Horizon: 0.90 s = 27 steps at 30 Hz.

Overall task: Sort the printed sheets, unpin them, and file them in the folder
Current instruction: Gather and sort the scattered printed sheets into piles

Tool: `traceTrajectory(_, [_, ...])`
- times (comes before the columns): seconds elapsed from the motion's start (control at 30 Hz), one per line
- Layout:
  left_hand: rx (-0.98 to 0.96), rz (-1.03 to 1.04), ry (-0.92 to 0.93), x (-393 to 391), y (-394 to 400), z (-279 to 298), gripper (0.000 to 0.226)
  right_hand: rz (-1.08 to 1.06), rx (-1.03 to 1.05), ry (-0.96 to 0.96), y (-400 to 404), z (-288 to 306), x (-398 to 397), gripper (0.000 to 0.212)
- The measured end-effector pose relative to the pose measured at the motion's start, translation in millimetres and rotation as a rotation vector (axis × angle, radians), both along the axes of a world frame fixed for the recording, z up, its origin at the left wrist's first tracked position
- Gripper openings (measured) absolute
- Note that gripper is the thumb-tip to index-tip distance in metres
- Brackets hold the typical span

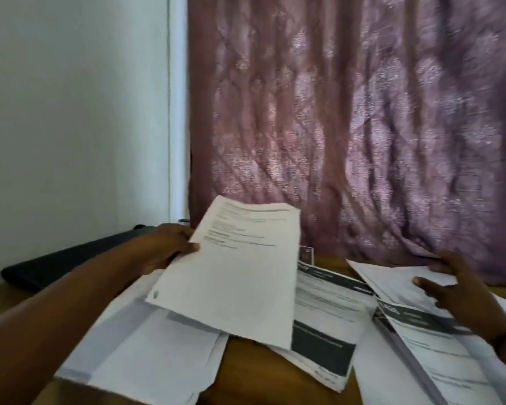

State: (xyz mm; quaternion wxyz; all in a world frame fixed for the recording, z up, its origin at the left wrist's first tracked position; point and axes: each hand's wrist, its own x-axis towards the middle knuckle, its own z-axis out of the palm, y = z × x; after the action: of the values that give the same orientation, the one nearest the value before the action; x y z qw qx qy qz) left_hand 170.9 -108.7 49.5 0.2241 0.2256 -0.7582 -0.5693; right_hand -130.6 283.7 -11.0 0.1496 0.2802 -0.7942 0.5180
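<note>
The left hand (170,247) pinches a printed sheet (234,273) by its edge, lifted above the table (254,372). The right hand (462,290) rests with spread fingers on the paper pile (406,317) at right.

Printed sheets (234,276): matt white paper, some with dark grey printed bands. Table (254,372): brown wood, smooth, slight sheen. Curtain (348,118): mauve cloth, shimmering woven pattern. Wall (70,97): matt, painted.
</note>
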Motion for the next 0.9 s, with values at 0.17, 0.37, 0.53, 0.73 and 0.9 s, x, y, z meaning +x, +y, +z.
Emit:
traceTrajectory(0.17, [-0.362, 0.179, -0.265, 77, -40, -37, 0.018, 0.056, 0.110, -0.088, -2, -14, -20, 0.059])
traceTrajectory(0.37, [-0.587, 0.271, -0.633, 99, -49, -50, 0.041, 0.011, 0.198, -0.137, -13, -27, -33, 0.071])
traceTrajectory(0.53, [-0.819, 0.255, -0.820, 86, -11, -51, 0.062, 0.013, 0.553, -0.113, -23, -17, 12, 0.120])
traceTrajectory(0.73, [-0.861, 0.250, -0.996, 74, 8, -59, 0.092, -0.061, 0.845, -0.082, -37, -15, 15, 0.138])
traceTrajectory(0.9, [-0.724, 0.122, -0.861, 69, 15, -46, 0.082, -0.154, 0.855, -0.054, -36, -23, 4, 0.073])
